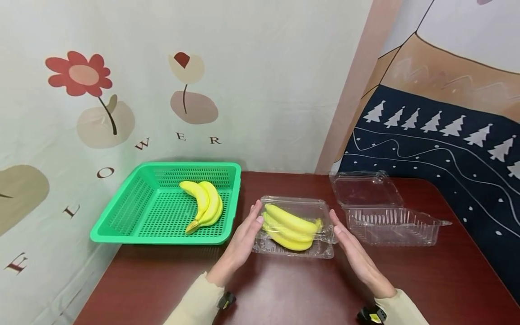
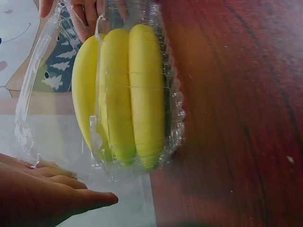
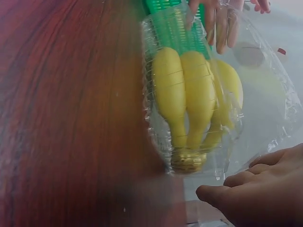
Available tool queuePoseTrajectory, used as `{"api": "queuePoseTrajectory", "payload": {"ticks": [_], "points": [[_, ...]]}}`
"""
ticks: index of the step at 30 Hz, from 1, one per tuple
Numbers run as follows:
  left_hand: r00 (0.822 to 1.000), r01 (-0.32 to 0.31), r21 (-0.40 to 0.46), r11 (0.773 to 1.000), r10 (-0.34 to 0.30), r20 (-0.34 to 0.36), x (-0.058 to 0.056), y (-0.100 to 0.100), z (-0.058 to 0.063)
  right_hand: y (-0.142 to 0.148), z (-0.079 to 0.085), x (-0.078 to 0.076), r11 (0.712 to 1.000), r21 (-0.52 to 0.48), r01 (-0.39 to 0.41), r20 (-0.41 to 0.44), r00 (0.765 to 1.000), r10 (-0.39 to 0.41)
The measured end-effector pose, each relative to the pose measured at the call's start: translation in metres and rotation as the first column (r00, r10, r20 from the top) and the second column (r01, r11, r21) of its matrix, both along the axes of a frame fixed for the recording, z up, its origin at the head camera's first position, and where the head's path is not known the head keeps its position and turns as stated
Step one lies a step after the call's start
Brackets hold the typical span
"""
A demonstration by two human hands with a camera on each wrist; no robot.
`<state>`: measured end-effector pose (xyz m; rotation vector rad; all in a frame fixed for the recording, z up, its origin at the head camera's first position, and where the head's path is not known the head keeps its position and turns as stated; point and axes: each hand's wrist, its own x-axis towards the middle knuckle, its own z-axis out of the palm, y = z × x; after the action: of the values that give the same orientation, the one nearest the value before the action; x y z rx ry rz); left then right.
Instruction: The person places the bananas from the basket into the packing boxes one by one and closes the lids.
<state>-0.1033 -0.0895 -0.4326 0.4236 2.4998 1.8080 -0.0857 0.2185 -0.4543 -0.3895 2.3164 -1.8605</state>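
Observation:
A clear plastic clamshell box [image 1: 260, 247] stands on the table with a bunch of three yellow bananas [image 1: 290, 228] inside. Its hinged lid [image 2: 24, 111] is tilted up over the fruit, partway down. At the lid's left side is my left hand [image 1: 243, 237], fingers straight and thumb toward the front corner. My right hand [image 1: 355, 250] mirrors it on the right, with straight fingers along the lid's edge. Seen from the right wrist, the banana stem [image 3: 188, 160] points toward the right hand's side of the box.
A green plastic basket [image 1: 162, 240] with another bunch of bananas [image 1: 207, 203] stands at the left. To the right is a second clear clamshell box [image 1: 392, 228], its lid [image 1: 365, 189] standing open toward the wall. A printed cloth [image 1: 276, 90] hangs behind the dark red table [image 1: 292, 293].

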Motion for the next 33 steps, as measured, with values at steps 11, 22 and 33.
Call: {"api": "queuePoseTrajectory", "payload": {"ticks": [11,22,33], "points": [[0.997,0.076,-0.041,0.996,-0.075,0.021,0.006,-0.005,-0.009,0.001,-0.008,0.0,0.999,0.033,0.001,0.003,1.0,-0.001],[0.994,0.107,-0.24,0.965,-0.112,-0.006,0.009,-0.011,-0.011,0.003,-0.012,0.0,0.986,0.156,0.062,-0.028,0.998,-0.058],[0.987,0.094,-0.324,0.942,-0.13,-0.093,0.015,-0.019,-0.017,0.008,-0.021,0.003,0.99,0.143,0.001,-0.114,0.993,0.016]]}}
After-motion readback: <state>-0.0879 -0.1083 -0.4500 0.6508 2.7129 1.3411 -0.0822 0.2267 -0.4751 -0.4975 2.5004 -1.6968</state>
